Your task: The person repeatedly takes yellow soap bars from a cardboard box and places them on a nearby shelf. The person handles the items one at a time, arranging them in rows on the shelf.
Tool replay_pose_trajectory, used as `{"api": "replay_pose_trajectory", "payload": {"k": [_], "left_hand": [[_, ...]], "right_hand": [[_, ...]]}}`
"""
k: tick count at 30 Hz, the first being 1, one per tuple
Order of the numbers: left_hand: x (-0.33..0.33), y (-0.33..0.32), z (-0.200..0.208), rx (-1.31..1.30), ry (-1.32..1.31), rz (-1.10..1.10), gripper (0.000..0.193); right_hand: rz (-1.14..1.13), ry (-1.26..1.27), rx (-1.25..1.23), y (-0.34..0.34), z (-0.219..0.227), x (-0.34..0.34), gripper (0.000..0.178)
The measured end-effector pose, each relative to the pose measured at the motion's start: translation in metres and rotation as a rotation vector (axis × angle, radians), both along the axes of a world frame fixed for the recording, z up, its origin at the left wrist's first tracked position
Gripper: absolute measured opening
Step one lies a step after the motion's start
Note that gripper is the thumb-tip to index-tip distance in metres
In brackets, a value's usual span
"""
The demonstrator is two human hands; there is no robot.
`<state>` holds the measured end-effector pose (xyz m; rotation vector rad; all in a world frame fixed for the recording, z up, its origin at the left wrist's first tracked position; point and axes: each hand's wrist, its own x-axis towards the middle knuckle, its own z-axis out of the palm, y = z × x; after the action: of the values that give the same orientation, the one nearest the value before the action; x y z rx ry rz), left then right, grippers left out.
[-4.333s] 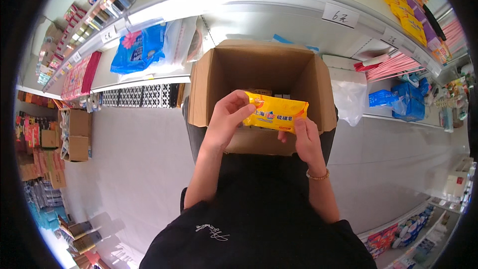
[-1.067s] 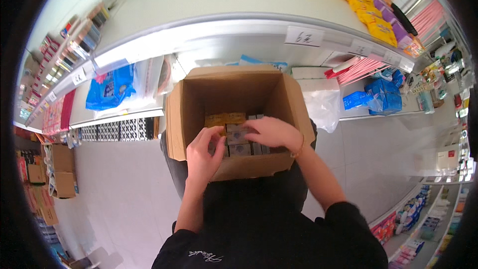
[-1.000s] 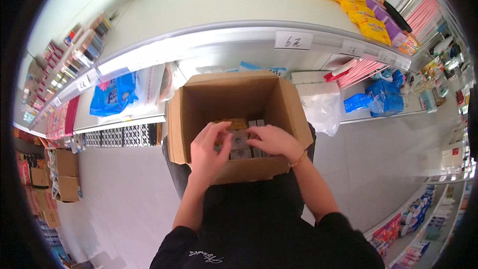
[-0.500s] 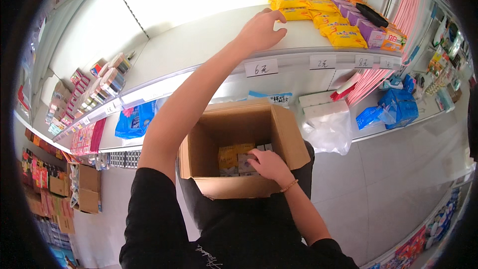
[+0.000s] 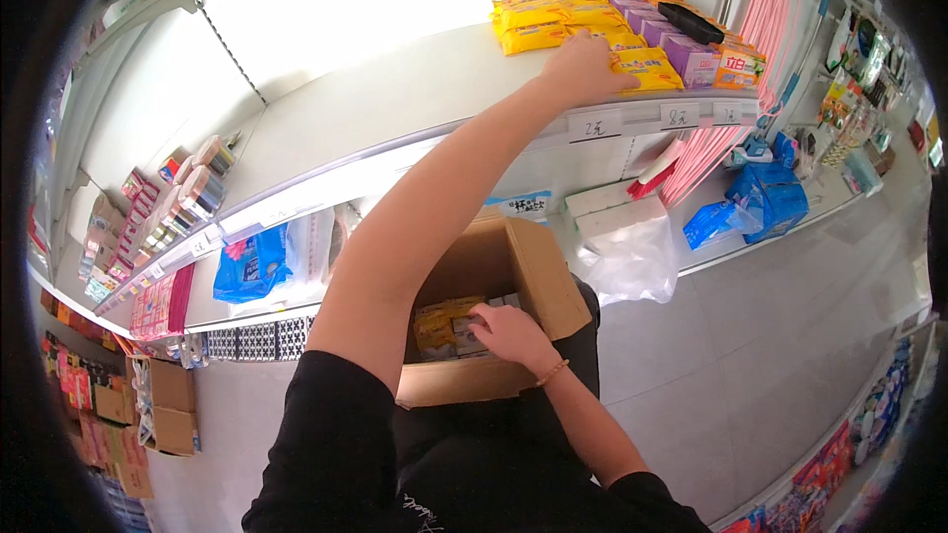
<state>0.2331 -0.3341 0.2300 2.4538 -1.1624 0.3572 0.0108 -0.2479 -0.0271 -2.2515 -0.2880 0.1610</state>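
Note:
My left hand (image 5: 581, 71) reaches across the shelf to the yellow soap packets. Its fingers and thumb are spread at the left end of the front yellow packet (image 5: 649, 69), touching it, and they partly cover the packets behind. More yellow packets (image 5: 533, 37) lie in stacked rows just beyond. An open cardboard box (image 5: 546, 281) sits on my lap. Inside it, my right hand (image 5: 517, 338) curls its fingers over a small pale pack (image 5: 468, 338), next to yellow packs (image 5: 434, 328). My left forearm hides the box's left side.
Purple boxes (image 5: 689, 61) and orange soap packs (image 5: 739, 67) stand right of the packets, with a black tray (image 5: 690, 23) on top. Pink rods (image 5: 760, 10) rise beyond. Jars (image 5: 201, 188) stand left. Below are a blue package (image 5: 252, 269) and a white plastic-wrapped bundle (image 5: 627, 252).
My left hand has moved right along the shelf, onto the front yellow packet. The view has shifted slightly right. My right hand stays in the box.

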Motion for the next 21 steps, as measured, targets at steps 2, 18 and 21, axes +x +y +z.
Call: {"api": "replay_pose_trajectory", "payload": {"k": [2, 18, 21], "left_hand": [[0.001, 0.003, 0.008, -0.015, 0.071, -0.012, 0.066], [-0.122, 0.173, -0.017, -0.835, 0.401, -0.184, 0.014], [-0.162, 0.223, -0.059, -0.865, 0.6, -0.054, 0.015]], "right_hand": [[-0.013, -0.012, -0.015, -0.001, 0.002, -0.001, 0.032], [-0.18, -0.025, 0.95, -0.009, 0.033, 0.004, 0.029], [-0.044, -0.096, 1.284, -0.005, 0.075, -0.006, 0.024]]}}
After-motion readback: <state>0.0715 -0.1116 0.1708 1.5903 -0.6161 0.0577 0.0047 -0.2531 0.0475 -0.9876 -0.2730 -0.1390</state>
